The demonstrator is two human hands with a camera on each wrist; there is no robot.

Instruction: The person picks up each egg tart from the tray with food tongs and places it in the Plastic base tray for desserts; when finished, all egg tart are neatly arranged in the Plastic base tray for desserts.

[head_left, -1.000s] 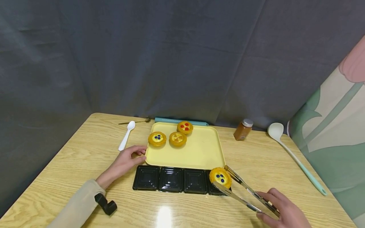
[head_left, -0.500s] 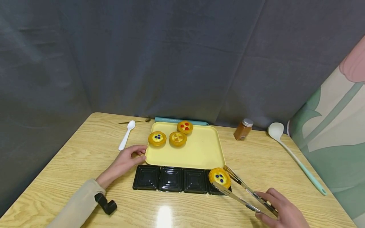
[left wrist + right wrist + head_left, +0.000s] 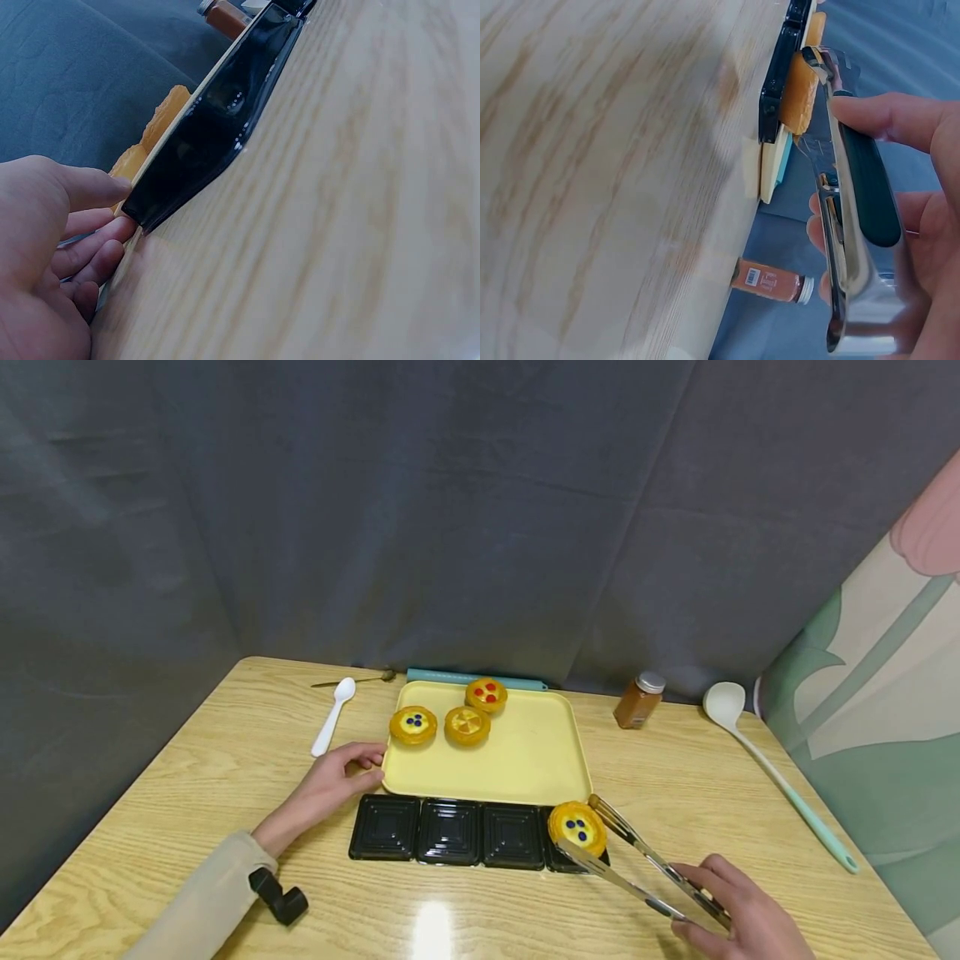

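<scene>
tongs (image 3: 847,225) in right hand (image 3: 922,217)

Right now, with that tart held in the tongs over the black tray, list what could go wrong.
1. The tart sits between only the tips of the tongs, gripped far back by the right hand; it could slip or tilt.
2. It hangs over the end cell of the black tray, near the rim, and may land askew.
3. The left hand touches the yellow tray, not the black one, which could slide.
</scene>
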